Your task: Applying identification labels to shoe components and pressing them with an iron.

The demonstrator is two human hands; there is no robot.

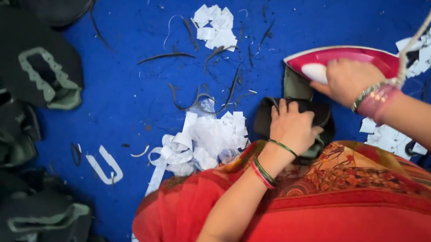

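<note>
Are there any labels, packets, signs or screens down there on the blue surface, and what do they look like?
No packets, signs or screens.
White paper slips: top centre, small blank squares in a heap.
White paper slips and curled strips: centre, beside the left hand.
White paper slips: top right, behind the pink iron under the right hand.

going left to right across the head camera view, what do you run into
Pile of dark cut fabric pieces → white strip loop → heap of white paper scraps → left hand pressing a dark fabric piece → right hand gripping the pink iron → white cord.
</note>
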